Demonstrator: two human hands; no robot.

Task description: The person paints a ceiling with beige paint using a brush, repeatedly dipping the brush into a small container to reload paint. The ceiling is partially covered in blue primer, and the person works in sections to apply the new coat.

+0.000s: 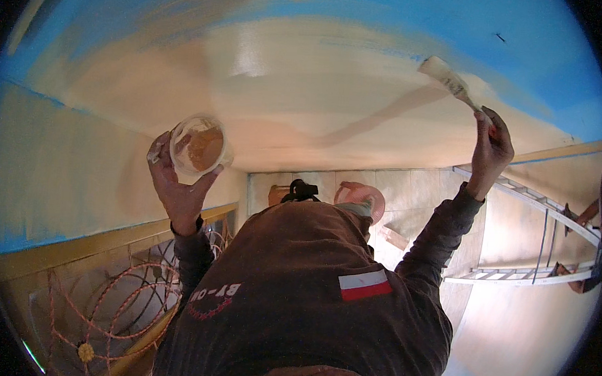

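My left hand [180, 196] is wrapped round a round, clear plastic tub [177, 140], its open top showing peach-tan paint [206, 147] inside. Fingers of my right hand [491, 152] pinch the handle of a flat paintbrush [449, 80], raised to the right. Pale paint coats its bristles, which are at the border between beige paint and the blue wall [398, 19]; whether they touch the wall I cannot tell. A wide beige painted area [278, 95] spreads between my hands, streaky at its upper edge, with the brush's shadow across it.
At the right stands a metal ladder [548, 276], with part of another person [581, 276] on it at the picture's edge. A curled metal grille [115, 301] fills an opening at lower left. Below me are a pinkish round container [367, 195] and a tiled floor [410, 187].
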